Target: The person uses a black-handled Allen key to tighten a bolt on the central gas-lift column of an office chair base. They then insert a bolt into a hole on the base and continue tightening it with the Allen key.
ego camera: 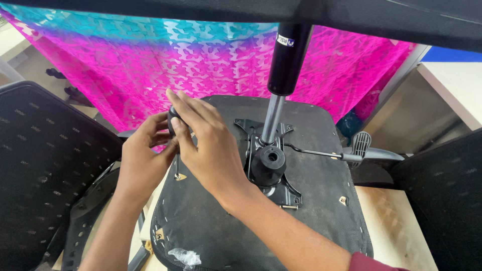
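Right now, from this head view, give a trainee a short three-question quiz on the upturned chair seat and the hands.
1. True or false: the gas lift cylinder stands on the metal mechanism plate in the middle of the seat underside.
2. Which hands touch the small black knob at the seat's left edge? A) left hand only B) right hand only C) both
3. Fill in: the lever ending in a grey paddle handle points toward the person's ____ side.

Key: 1 true; 2 C; 3 right.
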